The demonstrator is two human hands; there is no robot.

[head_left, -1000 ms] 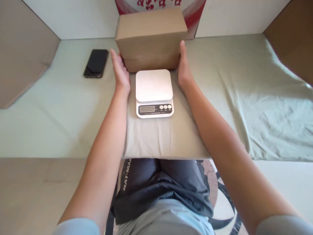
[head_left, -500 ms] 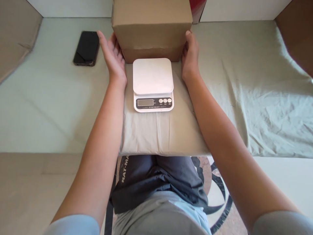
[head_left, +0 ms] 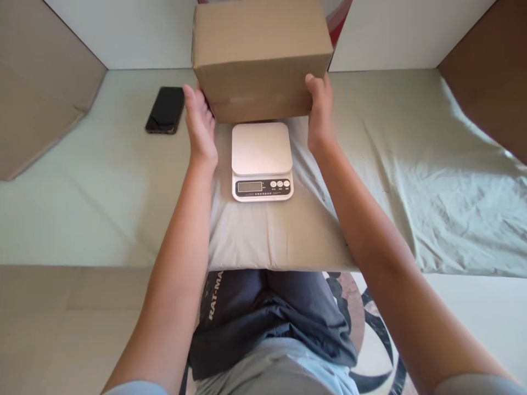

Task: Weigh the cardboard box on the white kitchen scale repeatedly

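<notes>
A closed brown cardboard box (head_left: 259, 82) is gripped between my two hands, slightly tilted, its lower edge just behind the scale. My left hand (head_left: 200, 123) presses on the box's left side with the thumb pointing up; its fingertips are partly hidden behind the box. On the opposite side, my right hand (head_left: 320, 109) holds the lower right corner, thumb on the front face and the other fingers mostly out of sight. Right in front of the box, a white digital kitchen scale (head_left: 262, 151) lies on the cloth. Its small display looks blank, and nothing rests on its platform.
A black smartphone (head_left: 165, 109) lies left of my left hand. Pale green cloth (head_left: 370, 192) covers the surface, wrinkled at the right. Brown cardboard panels (head_left: 489, 71) flank both sides, and a white wall (head_left: 391, 33) stands behind. Something red shows behind the box.
The box has been raised off the cloth and tilted a little, its right side higher. My right thumb has moved onto its front face. The whole view has shifted, showing more at the back.
</notes>
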